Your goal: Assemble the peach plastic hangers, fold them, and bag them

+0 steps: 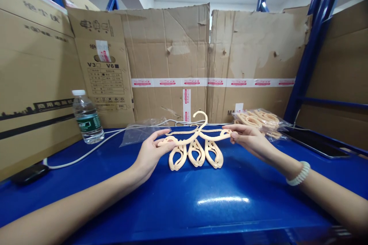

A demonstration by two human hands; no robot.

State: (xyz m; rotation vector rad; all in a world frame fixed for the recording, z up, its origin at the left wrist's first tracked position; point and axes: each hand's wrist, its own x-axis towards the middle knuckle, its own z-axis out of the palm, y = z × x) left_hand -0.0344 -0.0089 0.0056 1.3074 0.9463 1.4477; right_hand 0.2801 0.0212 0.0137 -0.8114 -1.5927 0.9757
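Observation:
A cream folding clothes hanger [189, 139] is spread wide above the blue surface, its hook pointing up. My left hand [151, 153] pinches the left arm of it between thumb and fingers. At the opposite end, my right hand [250, 139] grips the right arm tip. Behind it lies another unfolded hanger [184, 133], partly covered by the held one. Just below and beyond the held hanger, three folded hangers lie in a row: a left one [174, 166], a middle one [196, 164] and a right one [217, 164].
A clear bag of folded hangers [258, 118] sits at the back right, near a dark tablet-like device [316, 143]. To the left are a water bottle [87, 120], an empty plastic bag [138, 134], a white cable [83, 157] and a black object [30, 174]. Cardboard [166, 53] walls the back.

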